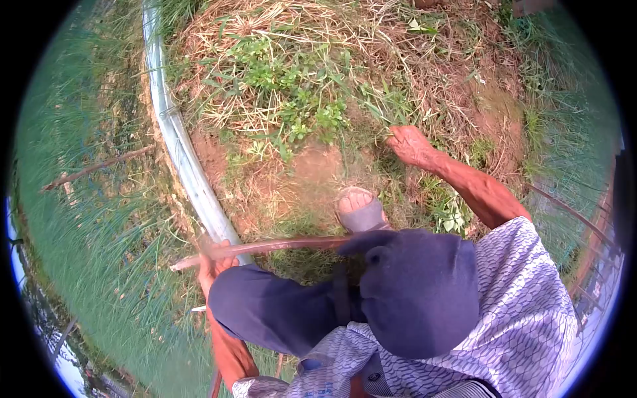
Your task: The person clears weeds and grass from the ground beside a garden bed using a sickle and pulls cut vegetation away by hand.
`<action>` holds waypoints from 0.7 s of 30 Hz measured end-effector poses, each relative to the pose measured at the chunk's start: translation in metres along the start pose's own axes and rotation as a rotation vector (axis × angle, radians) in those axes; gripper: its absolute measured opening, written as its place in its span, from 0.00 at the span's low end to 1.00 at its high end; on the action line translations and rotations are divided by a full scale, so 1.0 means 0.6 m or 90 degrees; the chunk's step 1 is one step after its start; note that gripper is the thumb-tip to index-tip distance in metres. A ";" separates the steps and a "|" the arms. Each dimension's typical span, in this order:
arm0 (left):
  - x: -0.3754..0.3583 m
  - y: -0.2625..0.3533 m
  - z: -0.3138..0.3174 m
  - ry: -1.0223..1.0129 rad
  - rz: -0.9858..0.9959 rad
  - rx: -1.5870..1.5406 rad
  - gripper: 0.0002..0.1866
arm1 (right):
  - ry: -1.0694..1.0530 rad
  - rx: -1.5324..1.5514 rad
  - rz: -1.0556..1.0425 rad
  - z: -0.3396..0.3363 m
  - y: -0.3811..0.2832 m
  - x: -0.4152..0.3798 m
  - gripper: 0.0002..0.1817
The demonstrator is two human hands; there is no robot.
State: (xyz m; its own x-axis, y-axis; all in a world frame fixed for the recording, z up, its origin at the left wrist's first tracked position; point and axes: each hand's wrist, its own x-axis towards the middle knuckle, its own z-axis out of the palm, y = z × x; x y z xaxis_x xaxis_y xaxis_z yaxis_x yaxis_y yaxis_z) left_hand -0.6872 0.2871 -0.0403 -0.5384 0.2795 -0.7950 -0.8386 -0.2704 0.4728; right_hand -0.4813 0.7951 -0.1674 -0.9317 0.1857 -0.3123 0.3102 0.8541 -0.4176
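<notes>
My right hand (408, 144) reaches down to the weeds at the right of the green patch, its fingers closed on a thin green stem or blade of grass. My left hand (215, 260) is beside my bent knee at the lower left, fingers wrapped round a long reddish-brown stick (285, 245). The stick lies across in front of my knees, its pale tip sticking out left of the hand. Leafy green weeds (302, 109) grow among dry straw (249, 26) on the bare soil ahead.
A pale plastic pipe or hose (179, 146) curves along the left side. Tall thin green plants (99, 225) stand left of it, with similar ones (564, 139) at the right. My sandalled foot (358, 207) rests on the soil. A thin branch (99, 169) leans at the left.
</notes>
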 end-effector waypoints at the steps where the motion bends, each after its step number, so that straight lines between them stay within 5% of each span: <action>1: -0.008 -0.009 0.002 0.017 0.005 0.010 0.23 | -0.050 0.015 0.019 -0.011 0.003 -0.005 0.13; 3: -0.023 -0.030 0.008 0.044 0.025 0.021 0.23 | -0.113 -0.006 -0.060 -0.035 0.002 -0.042 0.12; 6: -0.038 -0.063 0.009 0.096 0.027 0.011 0.23 | -0.447 0.008 -0.143 -0.133 -0.092 -0.170 0.12; 9: -0.061 -0.070 0.066 0.073 0.007 0.031 0.23 | -0.478 0.035 -0.091 -0.130 -0.074 -0.205 0.12; 12: -0.091 -0.053 0.113 0.076 0.004 0.059 0.23 | -0.104 0.105 -0.120 -0.116 -0.021 -0.089 0.12; 13: -0.112 -0.051 0.145 0.095 0.025 0.067 0.23 | -0.210 0.099 0.066 -0.129 -0.041 -0.020 0.14; 17: -0.165 -0.025 0.193 -0.076 0.036 0.140 0.26 | 0.049 0.253 0.141 -0.138 -0.114 0.166 0.24; 21: -0.215 0.008 0.289 -0.111 0.116 0.240 0.24 | 0.018 0.160 0.209 -0.106 -0.169 0.238 0.23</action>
State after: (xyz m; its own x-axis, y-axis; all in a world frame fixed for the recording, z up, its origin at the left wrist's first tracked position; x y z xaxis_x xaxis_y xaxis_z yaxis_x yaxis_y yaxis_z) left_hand -0.6363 0.4096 0.1305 -0.6589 0.4176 -0.6256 -0.6831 0.0161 0.7302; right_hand -0.6580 0.7658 -0.1152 -0.7797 0.4444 -0.4412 0.6246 0.6026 -0.4968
